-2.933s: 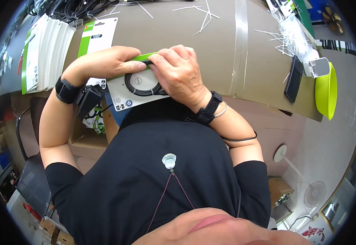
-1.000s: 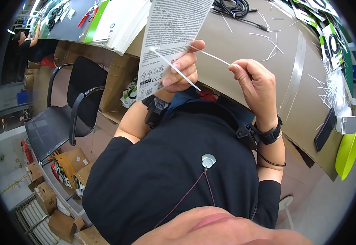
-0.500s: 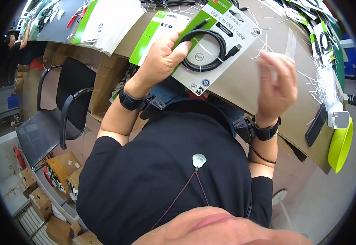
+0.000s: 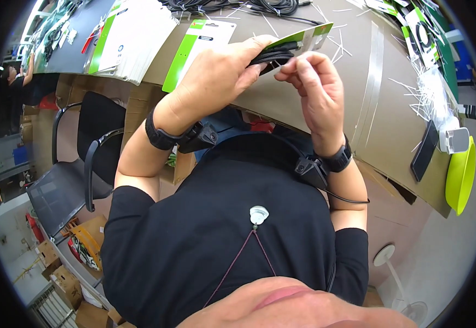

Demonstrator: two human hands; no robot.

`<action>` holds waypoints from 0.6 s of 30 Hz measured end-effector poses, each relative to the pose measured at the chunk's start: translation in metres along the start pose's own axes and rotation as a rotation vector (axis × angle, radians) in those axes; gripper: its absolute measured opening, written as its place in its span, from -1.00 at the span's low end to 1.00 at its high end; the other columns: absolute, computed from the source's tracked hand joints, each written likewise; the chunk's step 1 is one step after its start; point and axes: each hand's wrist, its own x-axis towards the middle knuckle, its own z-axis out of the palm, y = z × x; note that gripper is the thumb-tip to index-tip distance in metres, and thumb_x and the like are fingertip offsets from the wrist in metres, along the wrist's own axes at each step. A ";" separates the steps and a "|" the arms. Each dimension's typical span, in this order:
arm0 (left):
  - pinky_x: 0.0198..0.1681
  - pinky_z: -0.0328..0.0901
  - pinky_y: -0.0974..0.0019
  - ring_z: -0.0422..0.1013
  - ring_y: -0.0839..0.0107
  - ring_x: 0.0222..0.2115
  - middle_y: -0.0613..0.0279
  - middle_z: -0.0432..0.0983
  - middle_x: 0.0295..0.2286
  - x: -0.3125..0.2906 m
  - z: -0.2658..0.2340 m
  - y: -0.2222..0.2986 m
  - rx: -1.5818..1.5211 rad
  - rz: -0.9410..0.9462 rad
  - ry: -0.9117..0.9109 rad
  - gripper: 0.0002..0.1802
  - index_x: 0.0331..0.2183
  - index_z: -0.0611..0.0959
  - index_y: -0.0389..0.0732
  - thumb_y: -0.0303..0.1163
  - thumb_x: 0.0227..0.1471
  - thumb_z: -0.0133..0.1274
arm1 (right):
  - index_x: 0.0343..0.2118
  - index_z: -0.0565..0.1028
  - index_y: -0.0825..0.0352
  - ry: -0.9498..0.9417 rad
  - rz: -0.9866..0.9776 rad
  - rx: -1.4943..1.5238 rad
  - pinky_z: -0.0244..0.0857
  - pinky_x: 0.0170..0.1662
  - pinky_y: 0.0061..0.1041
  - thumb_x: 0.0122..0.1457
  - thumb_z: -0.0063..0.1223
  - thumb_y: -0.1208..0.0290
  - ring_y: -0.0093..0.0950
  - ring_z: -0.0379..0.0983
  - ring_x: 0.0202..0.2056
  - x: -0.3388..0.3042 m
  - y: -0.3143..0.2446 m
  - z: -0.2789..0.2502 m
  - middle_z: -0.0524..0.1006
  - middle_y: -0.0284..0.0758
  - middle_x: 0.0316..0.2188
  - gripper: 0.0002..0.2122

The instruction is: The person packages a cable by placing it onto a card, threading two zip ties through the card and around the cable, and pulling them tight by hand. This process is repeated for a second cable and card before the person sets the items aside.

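My left hand [image 4: 216, 76] grips a green-and-white cardboard package card [image 4: 313, 36] with a coiled black cable [image 4: 275, 54] on it. The card is tilted, so its edge shows more than its face. My right hand [image 4: 324, 93] is closed in a pinch at the near side of the coil. A thin white tie [image 4: 278, 64] shows at the coil by those fingertips. How far it runs between the fingers is partly hidden. Flat on the table beyond my left hand lies another green-and-white card [image 4: 205, 41].
A stack of white cards [image 4: 139, 41] stands at the left, with more black cables [image 4: 273, 6] at the back. Loose white ties [image 4: 407, 90], a black phone [image 4: 425, 151] and a lime-green tray [image 4: 461, 175] lie right. An office chair [image 4: 98, 128] stands left.
My right hand has come left to the coil and closed into a pinch. My left hand has tilted the card from face-up to nearly edge-on.
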 end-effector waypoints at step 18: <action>-0.47 0.32 0.31 0.46 0.18 -0.57 -0.03 0.53 -0.50 0.029 0.039 0.021 -0.196 -0.298 -0.108 -0.74 -0.21 0.60 -0.27 -0.35 0.07 0.03 | -0.41 0.45 0.38 0.123 0.229 -0.028 0.35 -0.13 -0.59 0.12 0.10 0.53 -0.55 0.49 -0.32 -0.009 -0.008 -0.042 0.44 -0.38 -0.33 -0.94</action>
